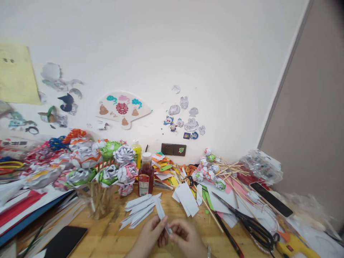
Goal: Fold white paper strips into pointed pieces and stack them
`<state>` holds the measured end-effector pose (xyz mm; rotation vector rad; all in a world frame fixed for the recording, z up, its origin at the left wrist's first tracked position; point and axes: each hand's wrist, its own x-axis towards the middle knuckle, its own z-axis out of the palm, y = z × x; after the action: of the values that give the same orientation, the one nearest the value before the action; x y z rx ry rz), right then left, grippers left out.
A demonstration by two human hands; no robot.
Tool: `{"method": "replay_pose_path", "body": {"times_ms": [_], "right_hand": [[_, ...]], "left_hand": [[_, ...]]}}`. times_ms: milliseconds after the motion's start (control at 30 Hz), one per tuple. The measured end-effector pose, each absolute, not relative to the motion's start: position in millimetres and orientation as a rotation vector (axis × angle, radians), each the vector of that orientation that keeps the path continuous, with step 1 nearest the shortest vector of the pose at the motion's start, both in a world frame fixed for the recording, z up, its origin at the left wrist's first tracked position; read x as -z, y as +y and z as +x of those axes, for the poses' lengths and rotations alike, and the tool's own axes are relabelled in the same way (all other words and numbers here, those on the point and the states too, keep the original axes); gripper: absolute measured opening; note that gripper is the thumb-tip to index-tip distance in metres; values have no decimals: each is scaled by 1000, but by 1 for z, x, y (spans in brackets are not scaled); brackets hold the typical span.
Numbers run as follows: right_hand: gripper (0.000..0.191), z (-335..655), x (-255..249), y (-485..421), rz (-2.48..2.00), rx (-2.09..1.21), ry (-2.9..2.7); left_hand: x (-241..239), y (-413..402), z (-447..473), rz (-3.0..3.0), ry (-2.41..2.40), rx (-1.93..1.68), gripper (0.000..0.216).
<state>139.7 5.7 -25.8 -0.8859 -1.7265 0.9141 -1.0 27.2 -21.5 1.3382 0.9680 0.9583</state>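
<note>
A narrow folded strip of white paper is pinched between both hands near the table's front edge. My left hand grips it around its middle, thumb on top. At the strip's lower end, the fingertips of my right hand are closed on the paper. Just beyond my left hand lies a loose pile of folded white paper strips. Flat white paper pieces are stacked beyond my right hand. The fingers' undersides are partly hidden.
Behind the strips stands a red-brown bottle. Paper flowers on sticks fill a clear container at left. Scissors, a pen, a yellow glue gun and a phone lie at right. A black tablet-like slab lies front left.
</note>
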Motion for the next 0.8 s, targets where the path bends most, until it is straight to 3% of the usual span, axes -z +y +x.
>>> {"method": "replay_pose_path", "body": {"times_ms": [200,467,633,800], "right_hand": [[14,145,25,7,-914,-808,-1721],[19,145,15,2,-1004,-392,-1987],[25,145,11,0,-934,-356,-2009],[17,144,11,2,-907,-318,-2075]], "left_hand": [[16,27,-1,1271,974,-954,41],[17,26,-2,1229,964,-988,28],[17,27,-2,1211,998,-972,33],[14,27,-2,1272,969,-923,42]]}}
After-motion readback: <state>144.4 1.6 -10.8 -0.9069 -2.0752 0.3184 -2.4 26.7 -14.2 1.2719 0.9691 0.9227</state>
